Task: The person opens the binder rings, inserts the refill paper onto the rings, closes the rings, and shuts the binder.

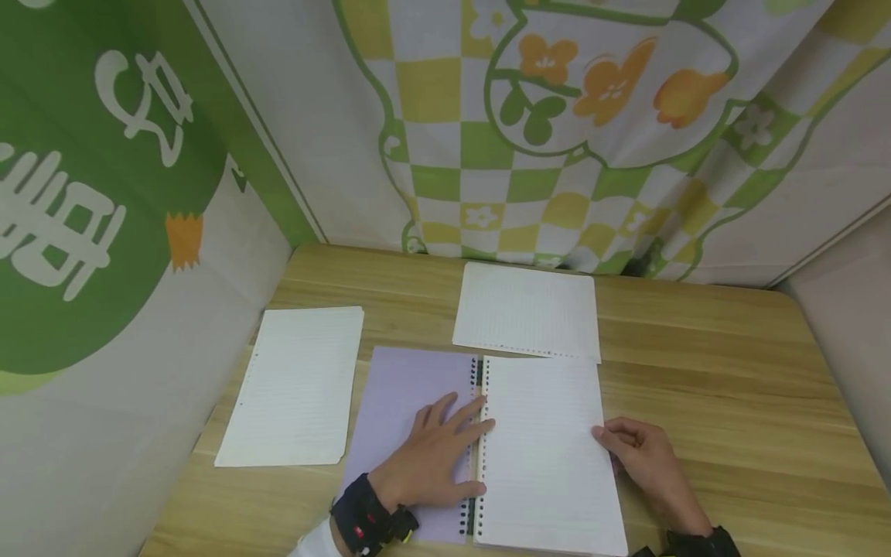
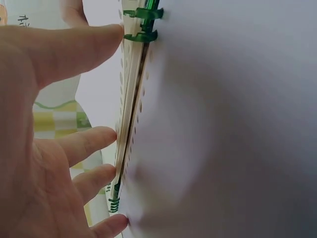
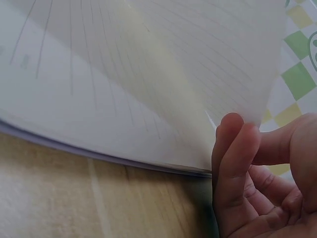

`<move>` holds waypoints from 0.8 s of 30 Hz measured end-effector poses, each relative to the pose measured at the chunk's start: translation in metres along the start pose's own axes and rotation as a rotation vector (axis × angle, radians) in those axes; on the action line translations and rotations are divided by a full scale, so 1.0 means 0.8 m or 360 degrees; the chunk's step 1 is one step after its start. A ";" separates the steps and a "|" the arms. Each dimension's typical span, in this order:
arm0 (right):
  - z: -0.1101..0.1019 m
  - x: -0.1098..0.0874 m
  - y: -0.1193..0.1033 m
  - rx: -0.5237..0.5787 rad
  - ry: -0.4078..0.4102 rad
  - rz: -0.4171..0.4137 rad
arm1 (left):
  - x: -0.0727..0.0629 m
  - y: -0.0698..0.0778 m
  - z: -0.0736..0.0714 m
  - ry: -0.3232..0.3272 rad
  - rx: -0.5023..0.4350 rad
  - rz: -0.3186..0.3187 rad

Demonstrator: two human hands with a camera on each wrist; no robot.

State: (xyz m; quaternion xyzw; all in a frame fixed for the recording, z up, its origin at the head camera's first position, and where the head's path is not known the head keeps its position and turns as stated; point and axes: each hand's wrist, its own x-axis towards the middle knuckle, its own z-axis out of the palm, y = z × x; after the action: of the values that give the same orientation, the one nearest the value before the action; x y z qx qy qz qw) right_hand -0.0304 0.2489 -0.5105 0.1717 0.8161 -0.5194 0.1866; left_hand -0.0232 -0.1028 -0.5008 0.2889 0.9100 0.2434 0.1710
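A loose-leaf notebook lies spread on the table, its purple cover (image 1: 411, 375) to the left and a stack of lined, punched sheets (image 1: 546, 456) to the right. Across the binding rests my left hand (image 1: 431, 456), fingers spread, fingertips and thumb touching the punched edge of the sheets. The left wrist view shows green binder rings (image 2: 143, 25) by the thumb. At the stack's right edge my right hand (image 1: 643, 456) pinches a lined sheet (image 3: 198, 54) between thumb and fingers. In the right wrist view that sheet is bent up from the pages beneath.
Loose lined sheets (image 1: 292, 387) lie left of the notebook. Another lined paper (image 1: 529, 305) lies behind it, close to the stack's top edge. A patterned curtain (image 1: 487, 139) hangs at the table's back, and the wooden table (image 1: 731, 387) extends to the right.
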 end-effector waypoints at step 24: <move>-0.022 0.006 0.010 -0.0163 -0.0201 -0.0192 | -0.003 0.003 0.003 -0.0074 0.0120 0.0042</move>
State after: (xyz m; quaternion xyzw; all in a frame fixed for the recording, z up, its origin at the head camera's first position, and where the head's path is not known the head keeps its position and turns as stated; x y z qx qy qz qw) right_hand -0.0333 0.2686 -0.5120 0.0795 0.8369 -0.4971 0.2146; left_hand -0.0193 -0.1020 -0.5012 0.3128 0.9104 0.2045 0.1778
